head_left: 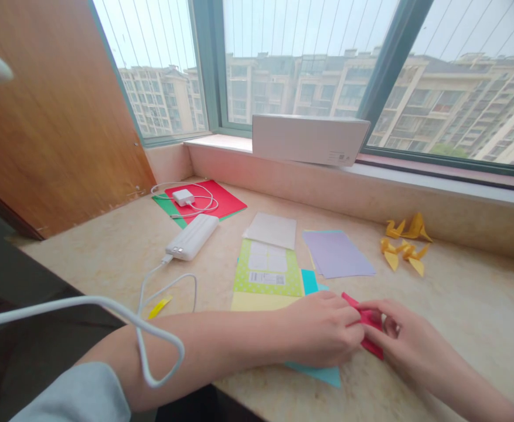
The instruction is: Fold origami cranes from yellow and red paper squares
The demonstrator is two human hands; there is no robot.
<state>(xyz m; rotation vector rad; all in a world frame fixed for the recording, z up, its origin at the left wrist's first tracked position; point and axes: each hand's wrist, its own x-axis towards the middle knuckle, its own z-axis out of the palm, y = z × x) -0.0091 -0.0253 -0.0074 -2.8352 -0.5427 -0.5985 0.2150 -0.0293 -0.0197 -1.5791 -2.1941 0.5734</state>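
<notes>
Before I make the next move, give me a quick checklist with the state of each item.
1. Both hands at the red paper: ok, left hand and right hand meet at it.
2. Red paper's creases lined up: cannot tell, the fingers cover much of it.
3. Left forearm unobstructed in view: not ok, the white cable loops across it.
4. Light blue paper fully visible: not ok, the left arm hides part.
5. Yellow paper figures away from both hands: ok.

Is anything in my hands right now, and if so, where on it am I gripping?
Yes, a red piece of paper, by its two long sides: left hand at one, right hand at the other.
</notes>
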